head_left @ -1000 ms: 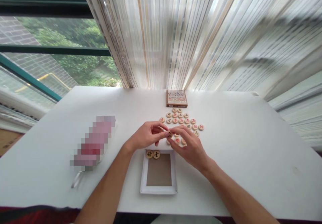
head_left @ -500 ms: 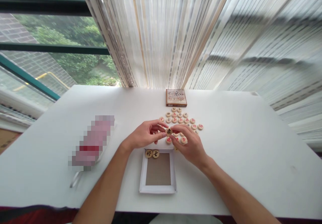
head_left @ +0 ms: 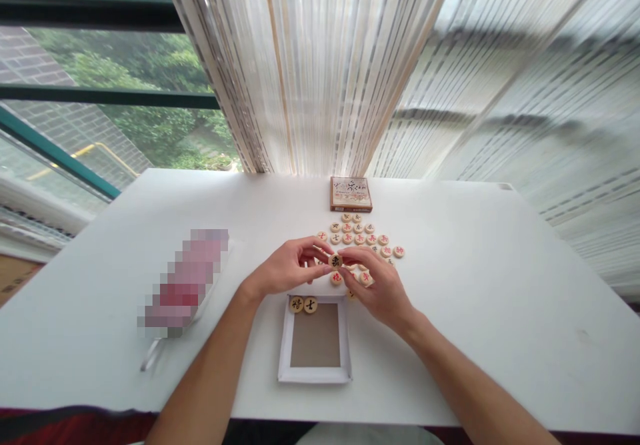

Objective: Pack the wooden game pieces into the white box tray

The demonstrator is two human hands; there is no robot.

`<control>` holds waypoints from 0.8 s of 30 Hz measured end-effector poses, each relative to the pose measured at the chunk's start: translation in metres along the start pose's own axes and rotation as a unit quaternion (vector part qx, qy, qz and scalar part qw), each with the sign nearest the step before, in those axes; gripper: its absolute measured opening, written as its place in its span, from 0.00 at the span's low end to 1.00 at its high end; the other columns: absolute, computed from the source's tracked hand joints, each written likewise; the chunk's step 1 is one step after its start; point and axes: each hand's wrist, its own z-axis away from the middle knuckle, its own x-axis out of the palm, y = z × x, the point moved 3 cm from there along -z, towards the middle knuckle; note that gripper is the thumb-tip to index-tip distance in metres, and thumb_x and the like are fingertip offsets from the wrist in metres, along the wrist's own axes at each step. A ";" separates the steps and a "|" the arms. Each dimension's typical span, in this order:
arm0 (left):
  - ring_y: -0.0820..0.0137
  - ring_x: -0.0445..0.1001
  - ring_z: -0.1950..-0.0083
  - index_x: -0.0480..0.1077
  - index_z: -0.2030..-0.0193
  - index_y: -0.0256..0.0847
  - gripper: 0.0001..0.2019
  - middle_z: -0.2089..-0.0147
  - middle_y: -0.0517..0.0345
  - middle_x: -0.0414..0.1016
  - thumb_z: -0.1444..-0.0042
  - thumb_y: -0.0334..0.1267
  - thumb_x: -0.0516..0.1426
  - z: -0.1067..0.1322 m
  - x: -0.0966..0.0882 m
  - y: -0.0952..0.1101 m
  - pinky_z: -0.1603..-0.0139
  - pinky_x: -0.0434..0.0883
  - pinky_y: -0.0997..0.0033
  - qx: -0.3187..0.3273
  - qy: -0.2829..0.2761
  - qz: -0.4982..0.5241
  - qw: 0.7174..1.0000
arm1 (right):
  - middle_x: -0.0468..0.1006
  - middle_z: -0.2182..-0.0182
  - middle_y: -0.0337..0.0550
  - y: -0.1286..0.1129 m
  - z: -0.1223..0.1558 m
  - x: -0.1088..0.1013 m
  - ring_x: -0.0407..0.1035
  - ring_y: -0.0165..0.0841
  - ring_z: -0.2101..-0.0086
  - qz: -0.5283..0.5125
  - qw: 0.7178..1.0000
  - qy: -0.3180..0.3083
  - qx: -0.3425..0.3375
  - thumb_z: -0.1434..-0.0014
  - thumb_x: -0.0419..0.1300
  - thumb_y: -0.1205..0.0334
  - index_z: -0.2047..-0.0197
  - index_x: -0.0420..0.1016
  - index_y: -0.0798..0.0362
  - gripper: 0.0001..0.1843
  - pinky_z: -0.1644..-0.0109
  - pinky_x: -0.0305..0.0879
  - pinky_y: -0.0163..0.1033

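Note:
Between the fingertips of my left hand (head_left: 293, 266) and my right hand (head_left: 374, 277) is a round wooden Chinese chess piece (head_left: 335, 261) with a black character facing me. Both hands pinch it from opposite sides, above the loose pieces. Below them lies a shallow white box tray (head_left: 287, 345) with a grey-brown bottom. Two black-marked pieces, one (head_left: 297, 304) in its far left corner and another (head_left: 311, 305) beside it, sit in the tray. Several red- and black-marked pieces (head_left: 359, 239) are spread on the table beyond, some hidden behind my hands.
The printed Chinese chess box lid (head_left: 351, 194) lies at the back of the white table (head_left: 475, 312). To the left is a pixelated pinkish object (head_left: 185, 285) with a pale strap. A string curtain (head_left: 320, 65) hangs past the far edge, beside a window.
The held piece has turned slightly between my fingers. Both hands stay nearly in place, and the view has shifted a little.

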 end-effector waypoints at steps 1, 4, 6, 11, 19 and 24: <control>0.70 0.75 0.64 0.73 0.53 0.39 0.14 0.60 0.53 0.78 0.44 0.41 0.64 0.000 0.000 0.000 0.71 0.72 0.76 0.001 0.001 -0.006 1.000 | 0.78 0.55 0.46 0.000 0.000 0.000 0.75 0.37 0.58 -0.013 1.000 -0.003 0.013 0.36 0.61 0.67 0.47 0.73 0.47 0.14 0.51 0.75 0.45; 0.74 0.72 0.68 0.75 0.53 0.40 0.14 0.60 0.55 0.79 0.44 0.42 0.64 0.001 -0.002 0.002 0.70 0.71 0.76 0.007 0.013 -0.044 0.999 | 0.78 0.56 0.46 0.000 0.000 -0.001 0.75 0.36 0.58 -0.069 0.996 -0.015 0.058 0.37 0.62 0.65 0.48 0.74 0.48 0.14 0.51 0.75 0.44; 0.76 0.71 0.70 0.77 0.54 0.41 0.13 0.60 0.55 0.79 0.45 0.42 0.65 0.001 -0.003 0.002 0.70 0.69 0.77 0.011 0.023 -0.071 0.997 | 0.78 0.56 0.46 -0.001 -0.001 -0.001 0.76 0.36 0.58 -0.118 0.988 -0.026 0.093 0.37 0.62 0.64 0.48 0.74 0.49 0.13 0.51 0.75 0.44; 0.77 0.68 0.73 0.78 0.54 0.40 0.14 0.61 0.55 0.80 0.46 0.43 0.65 0.000 -0.002 0.000 0.74 0.67 0.78 0.005 0.034 -0.085 0.996 | 0.80 0.58 0.46 -0.001 0.000 0.000 0.78 0.36 0.59 -0.225 0.957 -0.063 0.174 0.37 0.63 0.60 0.49 0.75 0.50 0.13 0.51 0.76 0.44; 0.77 0.68 0.76 0.76 0.56 0.37 0.17 0.66 0.54 0.80 0.47 0.47 0.66 0.000 -0.004 0.000 0.76 0.67 0.77 0.007 0.070 -0.099 0.993 | 0.80 0.67 0.40 0.010 -0.001 -0.003 0.78 0.33 0.65 -0.276 0.938 -0.025 0.209 0.41 0.67 0.57 0.56 0.76 0.50 0.12 0.61 0.76 0.37; 0.76 0.68 0.76 0.77 0.58 0.37 0.16 0.67 0.55 0.79 0.43 0.49 0.62 -0.001 -0.006 0.002 0.76 0.67 0.77 0.026 0.094 -0.122 0.988 | 0.77 0.72 0.37 0.010 -0.003 -0.004 0.77 0.32 0.70 -0.283 0.935 -0.022 0.215 0.42 0.68 0.54 0.61 0.74 0.50 0.11 0.67 0.75 0.36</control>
